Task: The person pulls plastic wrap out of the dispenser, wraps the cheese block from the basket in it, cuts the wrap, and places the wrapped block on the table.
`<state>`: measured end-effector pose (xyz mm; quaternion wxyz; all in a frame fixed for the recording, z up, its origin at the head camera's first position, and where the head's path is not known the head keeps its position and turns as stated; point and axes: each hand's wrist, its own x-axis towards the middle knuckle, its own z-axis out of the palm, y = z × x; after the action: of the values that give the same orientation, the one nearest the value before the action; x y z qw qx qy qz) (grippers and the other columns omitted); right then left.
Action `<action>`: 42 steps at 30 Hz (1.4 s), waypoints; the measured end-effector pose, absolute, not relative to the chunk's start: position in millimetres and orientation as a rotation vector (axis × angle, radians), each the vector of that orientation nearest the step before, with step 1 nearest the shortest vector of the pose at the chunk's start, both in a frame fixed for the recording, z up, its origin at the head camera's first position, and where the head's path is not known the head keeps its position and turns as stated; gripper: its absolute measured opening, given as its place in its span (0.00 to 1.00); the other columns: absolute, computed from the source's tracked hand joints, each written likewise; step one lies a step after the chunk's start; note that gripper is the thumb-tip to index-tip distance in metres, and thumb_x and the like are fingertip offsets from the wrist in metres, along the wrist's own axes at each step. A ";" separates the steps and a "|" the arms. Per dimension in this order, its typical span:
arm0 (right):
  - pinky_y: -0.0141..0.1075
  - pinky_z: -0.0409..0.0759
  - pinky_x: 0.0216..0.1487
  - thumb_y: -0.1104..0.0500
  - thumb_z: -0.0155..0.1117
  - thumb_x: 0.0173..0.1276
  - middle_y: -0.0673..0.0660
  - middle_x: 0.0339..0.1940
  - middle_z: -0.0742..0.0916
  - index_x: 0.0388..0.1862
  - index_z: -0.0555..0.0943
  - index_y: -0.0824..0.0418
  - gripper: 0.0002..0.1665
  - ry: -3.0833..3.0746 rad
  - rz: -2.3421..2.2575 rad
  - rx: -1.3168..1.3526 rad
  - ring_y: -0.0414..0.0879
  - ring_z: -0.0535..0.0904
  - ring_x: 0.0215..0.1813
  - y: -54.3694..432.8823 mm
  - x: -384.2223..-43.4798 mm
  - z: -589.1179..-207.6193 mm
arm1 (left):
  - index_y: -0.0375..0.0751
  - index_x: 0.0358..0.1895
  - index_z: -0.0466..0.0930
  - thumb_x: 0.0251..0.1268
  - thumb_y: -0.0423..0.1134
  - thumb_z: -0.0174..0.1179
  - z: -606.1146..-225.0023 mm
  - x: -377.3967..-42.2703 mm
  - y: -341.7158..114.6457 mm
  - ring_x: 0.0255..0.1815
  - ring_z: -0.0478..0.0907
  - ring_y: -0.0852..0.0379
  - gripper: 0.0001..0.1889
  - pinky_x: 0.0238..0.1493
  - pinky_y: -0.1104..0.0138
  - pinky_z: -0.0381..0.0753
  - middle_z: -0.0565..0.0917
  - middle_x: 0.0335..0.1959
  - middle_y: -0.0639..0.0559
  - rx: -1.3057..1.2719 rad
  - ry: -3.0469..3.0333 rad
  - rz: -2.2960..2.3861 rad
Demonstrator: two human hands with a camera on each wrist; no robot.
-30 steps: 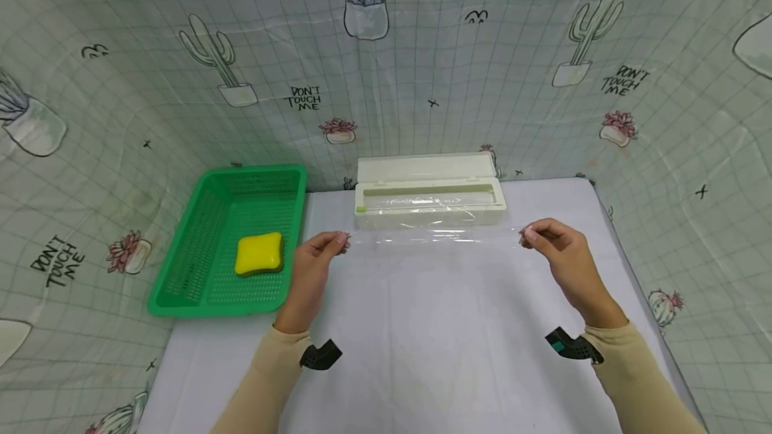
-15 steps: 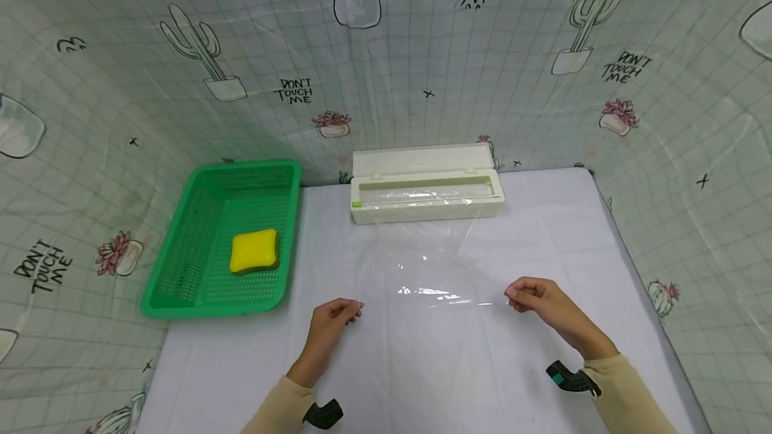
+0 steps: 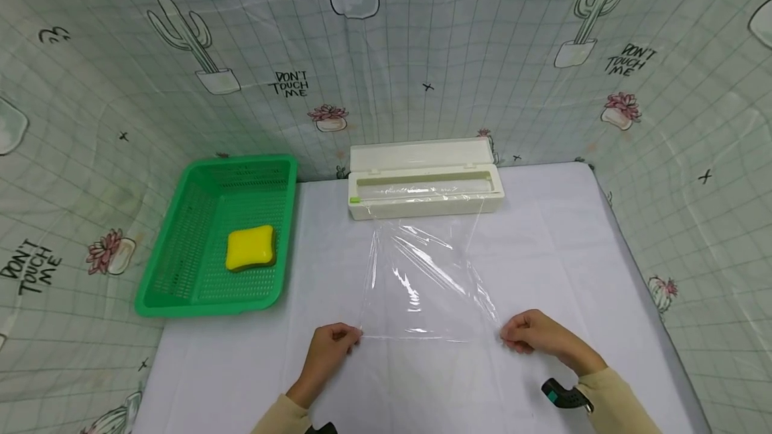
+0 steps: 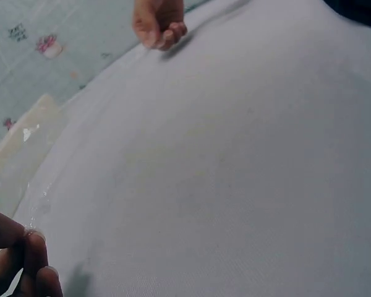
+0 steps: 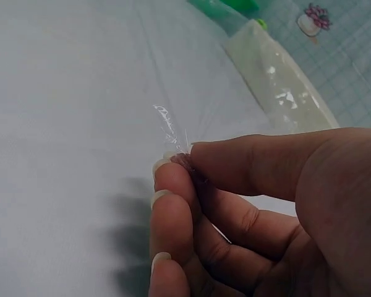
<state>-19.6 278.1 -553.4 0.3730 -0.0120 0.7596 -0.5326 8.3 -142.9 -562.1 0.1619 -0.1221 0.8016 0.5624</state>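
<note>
Cling film (image 3: 422, 280): clear shiny sheet, mid-worktop, running from the dispenser box (image 3: 426, 207) toward 6 o'clock, with some diagonal creases and a fairly straight near edge.
Left hand (image 3: 328, 353): over at the sheet's 8 o'clock, thumb and fingertips pinching that near corner.
Right hand (image 3: 545, 337): about 4 o'clock, pinching the other near corner, film all bunched up at the fingertips. So yeah, hands well apart.
Dispenser box: off-white, 12 o'clock from the sheet, lid (image 3: 422, 156) tipped up along the back, little green tab (image 3: 354, 199) at its 9 o'clock end.
Basket (image 3: 199, 307): green perforated plastic, between 9 and 10 o'clock of the film.
Sponge (image 3: 250, 248): chunky yellow thing lying in the basket, toward its 3 o'clock side.
Worktop (image 3: 422, 394): white cloth, a few soft wrinkles.
Backdrop (image 3: 392, 106): grid print, cacti, "DON'T TOUCH ME" lettering.
</note>
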 end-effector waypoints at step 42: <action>0.31 0.75 0.25 0.69 0.66 0.67 0.52 0.22 0.85 0.29 0.85 0.68 0.06 2.079 -1.185 -0.001 0.43 0.77 0.25 288.3 13.8 -552.2 | 0.31 0.32 0.88 0.64 0.32 0.66 -564.7 45.6 -145.6 0.16 0.77 0.64 0.06 0.17 0.72 0.76 0.86 0.21 0.52 -0.030 2.051 1.370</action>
<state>13.8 288.3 -552.2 0.3658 -0.0004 0.8085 -0.4610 45.6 -145.6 -564.7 0.3313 -0.0114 0.7845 0.5241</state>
